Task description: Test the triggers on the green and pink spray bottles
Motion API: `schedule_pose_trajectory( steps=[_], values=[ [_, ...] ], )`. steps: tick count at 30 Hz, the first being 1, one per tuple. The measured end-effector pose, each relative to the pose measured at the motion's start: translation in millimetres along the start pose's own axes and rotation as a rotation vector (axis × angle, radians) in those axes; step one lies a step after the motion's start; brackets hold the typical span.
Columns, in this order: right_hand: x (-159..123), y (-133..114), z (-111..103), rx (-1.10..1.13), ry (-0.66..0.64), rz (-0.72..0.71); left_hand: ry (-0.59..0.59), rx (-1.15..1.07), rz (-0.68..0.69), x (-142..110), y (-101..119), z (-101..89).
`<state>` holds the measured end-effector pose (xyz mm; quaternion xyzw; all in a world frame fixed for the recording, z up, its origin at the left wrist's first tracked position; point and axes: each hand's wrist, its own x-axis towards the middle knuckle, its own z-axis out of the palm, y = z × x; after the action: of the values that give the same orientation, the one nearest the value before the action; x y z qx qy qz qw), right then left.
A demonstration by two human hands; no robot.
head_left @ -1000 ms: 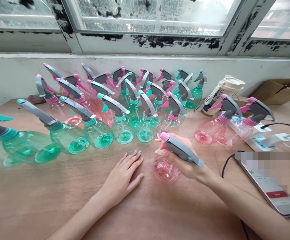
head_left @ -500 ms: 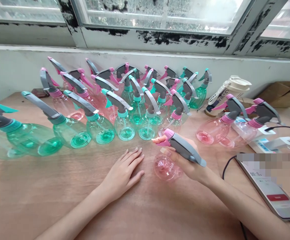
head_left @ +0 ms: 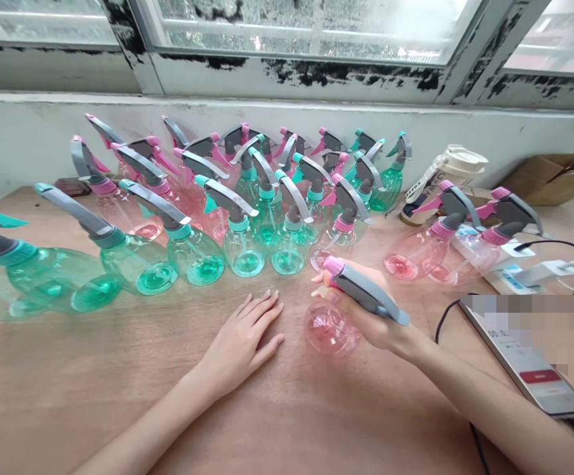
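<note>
Right hand (head_left: 370, 328) tighter around one pink bottle (head_left: 330, 334)

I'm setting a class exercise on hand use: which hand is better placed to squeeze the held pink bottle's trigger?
Right, most likely. The right hand grips the pink spray bottle below its sprayer head, close to the trigger, while the left hand rests on the table, apart from that bottle.

Phone (head_left: 524, 359) shows "00:0", cup (head_left: 438, 181) lettering unclear
</note>
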<state>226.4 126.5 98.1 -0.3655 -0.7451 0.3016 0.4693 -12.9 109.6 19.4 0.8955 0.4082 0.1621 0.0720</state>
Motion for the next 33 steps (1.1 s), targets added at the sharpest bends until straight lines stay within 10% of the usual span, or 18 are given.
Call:
schedule_pose_trajectory(
  steps=[19, 33],
  values=[
    [-50.2, 11.1, -7.5, -0.297, -0.013, 0.0, -0.014, 0.027, -0.005, 0.3, -1.4, 2.9],
    [-42.0, 54.7, -84.6, -0.626, 0.276, 0.437, 0.02, 0.035, 0.015, 0.3, -5.7, 5.7]
  ],
)
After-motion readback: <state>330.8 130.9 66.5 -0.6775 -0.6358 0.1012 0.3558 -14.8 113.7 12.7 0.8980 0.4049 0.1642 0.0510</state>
